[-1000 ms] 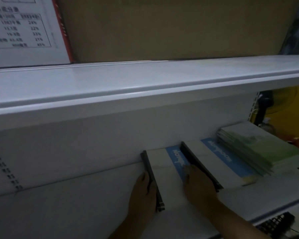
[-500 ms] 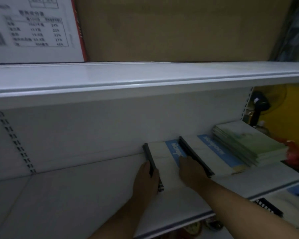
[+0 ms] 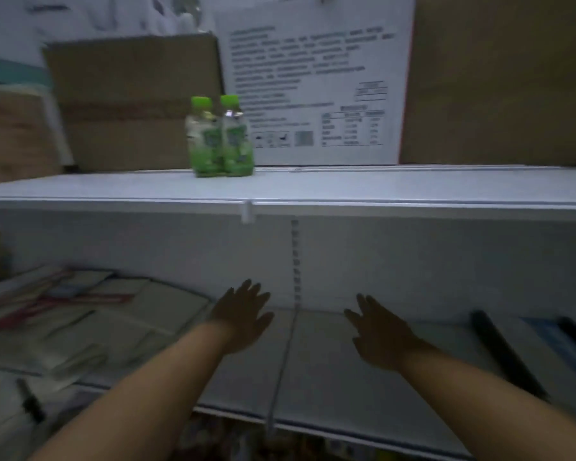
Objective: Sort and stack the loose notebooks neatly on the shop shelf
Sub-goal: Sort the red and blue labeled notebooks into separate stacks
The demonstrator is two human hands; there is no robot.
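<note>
Both my hands hover over the white lower shelf [image 3: 330, 361], fingers spread and holding nothing. My left hand [image 3: 243, 314] is near the shelf's back, just right of several loose notebooks [image 3: 90, 324] scattered flat at the left, some with red covers. My right hand [image 3: 379, 331] is over bare shelf. At the far right lie the stacked notebooks with black spines and blue bands [image 3: 519, 357], partly cut off by the frame edge. The view is blurred.
Two green-capped bottles [image 3: 220, 138] stand on the upper shelf [image 3: 313, 188], with cardboard boxes [image 3: 130, 101] and a white printed carton [image 3: 316, 91] behind. A dark pen-like object [image 3: 30, 400] lies at the lower left.
The view swung left. Both hands left the black-spined notebooks and moved left, now spread over bare shelf. The scattered notebooks and bottles came into view.
</note>
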